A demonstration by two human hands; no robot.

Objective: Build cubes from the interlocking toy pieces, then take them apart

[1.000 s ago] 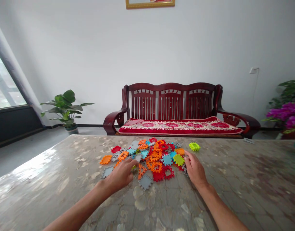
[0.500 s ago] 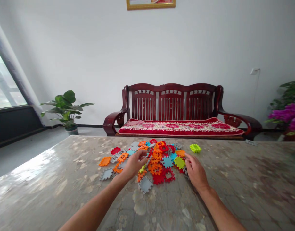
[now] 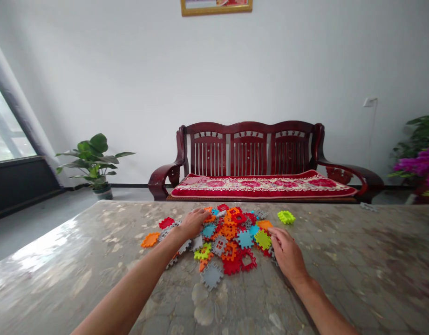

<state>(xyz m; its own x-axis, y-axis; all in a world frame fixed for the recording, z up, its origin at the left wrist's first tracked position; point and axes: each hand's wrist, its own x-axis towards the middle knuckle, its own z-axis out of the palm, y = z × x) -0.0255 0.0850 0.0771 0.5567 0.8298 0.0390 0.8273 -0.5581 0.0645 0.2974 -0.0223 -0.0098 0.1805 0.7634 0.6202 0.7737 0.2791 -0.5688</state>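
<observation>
A heap of interlocking plastic tiles with toothed edges lies on the table. My left hand reaches palm down over the heap's far left part, fingers stretched forward and touching an orange tile. Its thumb is hidden. Nearer me lie a yellow-green window tile, a grey window tile and a plain grey tile. My right hand rests at the heap's right edge, thumb and index finger apart, beside a solid yellow-green tile and an orange tile. No tile shows in its grasp.
A yellow-green tile lies apart at the right, and a grey one near the table's far edge. Red tiles spread at the heap's front. Beyond the patterned table stands a wooden bench; a potted plant is at left.
My left hand has moved farther away and slightly left. The yellow-green and grey window tiles, earlier tilted beside it, now lie flatter in the heap. My right hand has barely moved.
</observation>
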